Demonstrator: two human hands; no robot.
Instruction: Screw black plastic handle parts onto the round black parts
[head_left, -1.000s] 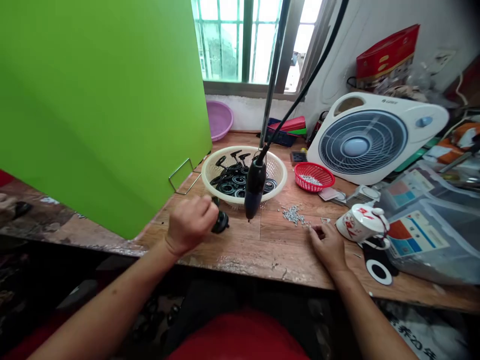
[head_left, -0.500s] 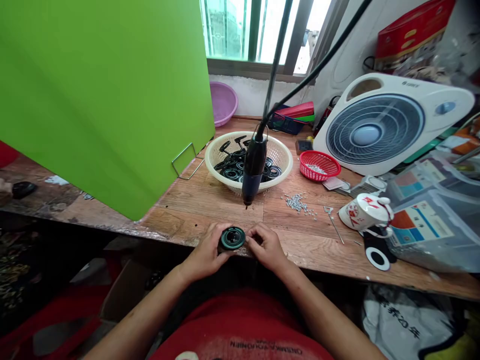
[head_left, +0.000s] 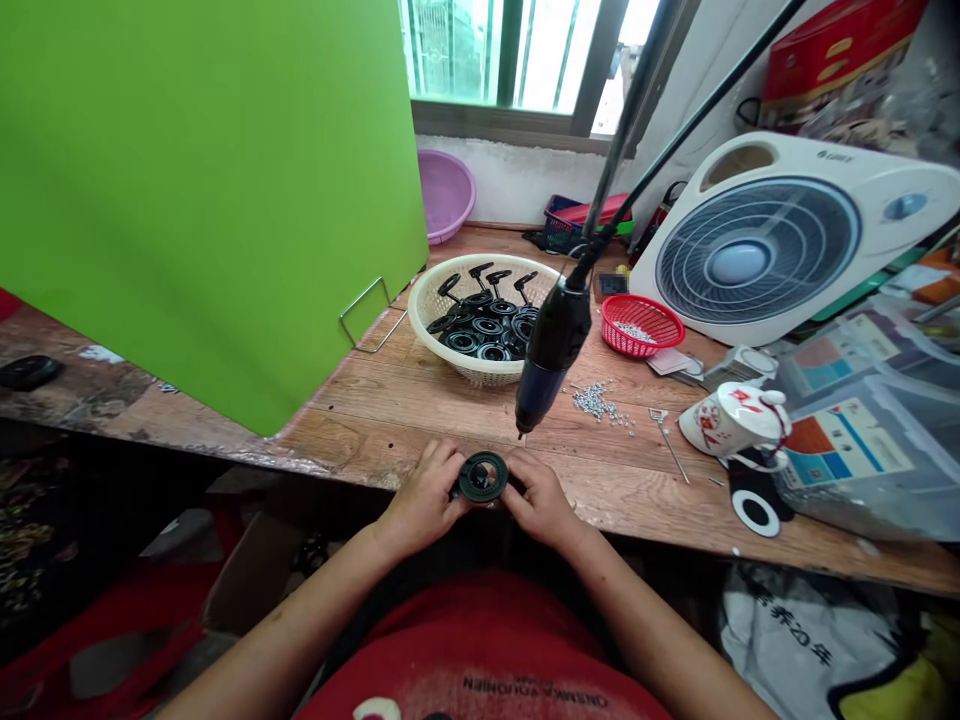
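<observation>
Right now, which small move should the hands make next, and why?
Perhaps the right hand should reach for the hanging screwdriver while the left hand holds the round black part: both hands are on that part, and the screwdriver hangs just beyond, ungripped.

My left hand [head_left: 424, 500] and right hand [head_left: 541, 500] grip a round black part [head_left: 480, 478]; an electric screwdriver [head_left: 553, 345] hangs beyond.

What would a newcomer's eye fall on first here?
Most likely the big bright green panel, filling the view's upper left. Next, the dark power tool hanging near the middle in front of a cream basket of black parts. Below, at the table edge, the left hand and right hand hold a dark ring-shaped part.
</observation>
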